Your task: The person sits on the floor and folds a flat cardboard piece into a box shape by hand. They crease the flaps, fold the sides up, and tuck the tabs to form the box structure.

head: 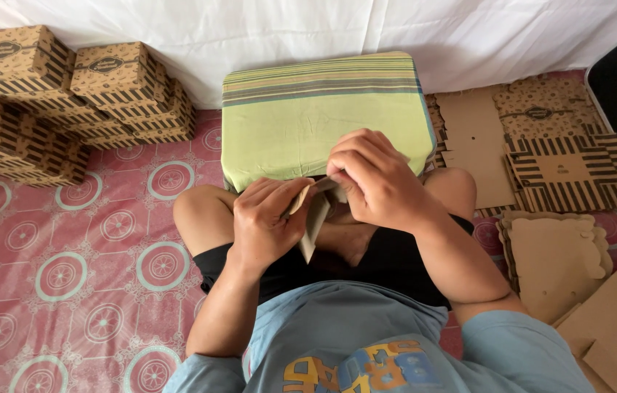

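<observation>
Basically, both hands pinch one flat brown cardboard cut-out piece (314, 215), half folded, held over the person's crossed legs just in front of the near edge of the green striped cloth-covered block (308, 120).

Risks, as a judgement: the thin card could crease off its score line or tear if the fingers press unevenly. It could also slip down into the lap, since only the top part is gripped and the lower flap hangs free. The fold itself is mostly hidden behind the fingers, so alignment is hard to check.

Left hand (263, 222): closed on the card's left side, knuckles up, thumb along the top flap, wrist straight, forearm coming up from the lower left.

Right hand (375, 178): curled over the card's upper right part, fingers bent down and pinching, wrist cocked inward, elbow out to the right.

Around: stacked brown patterned cardboard boxes (68, 94) at the floor's far left, flat unfolded brown cardboard blanks (541, 156) at the right edge, all on the red circle-patterned floor mat (68, 276).
</observation>
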